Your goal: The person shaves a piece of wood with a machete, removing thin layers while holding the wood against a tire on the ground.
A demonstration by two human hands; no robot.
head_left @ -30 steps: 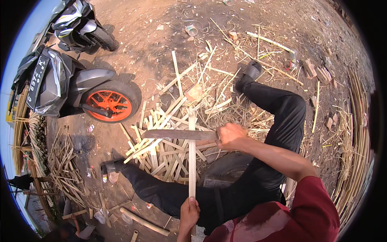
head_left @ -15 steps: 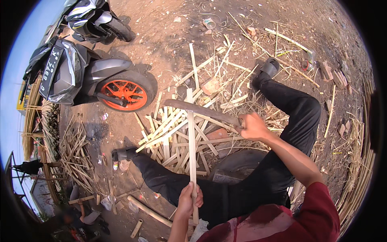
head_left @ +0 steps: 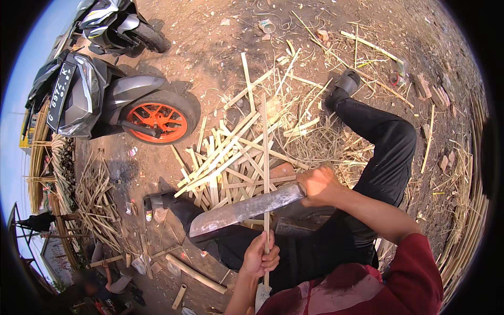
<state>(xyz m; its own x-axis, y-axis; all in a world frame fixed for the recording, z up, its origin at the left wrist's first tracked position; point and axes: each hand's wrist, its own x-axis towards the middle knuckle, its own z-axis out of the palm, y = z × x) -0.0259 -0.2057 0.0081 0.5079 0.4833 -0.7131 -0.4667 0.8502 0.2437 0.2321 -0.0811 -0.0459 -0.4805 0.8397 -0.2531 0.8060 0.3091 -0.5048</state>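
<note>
My left hand [head_left: 261,255] is closed around the lower part of a long, thin bamboo strip [head_left: 265,142], which stands nearly upright in the view with its far end over the pile. My right hand [head_left: 319,186] grips a machete [head_left: 247,210] by its handle, which the fingers mostly hide. The broad, stained blade points left and crosses over the strip just above my left hand. Whether its edge touches the strip I cannot tell. Beyond lies a heap of split bamboo strips [head_left: 218,170], crisscrossed on the ground between my legs.
Two motorcycles stand at the upper left, the nearer one with an orange front wheel [head_left: 157,122]. A dark tyre [head_left: 310,210] and block lie by my legs. Cut bamboo poles [head_left: 197,274] lie lower left, near another person [head_left: 118,283]. Long bamboo lengths [head_left: 467,231] line the right edge.
The machete has come down the strip toward my left hand, its flat now facing up. My left hand has shifted slightly right, and the strip has turned to show a narrower side.
</note>
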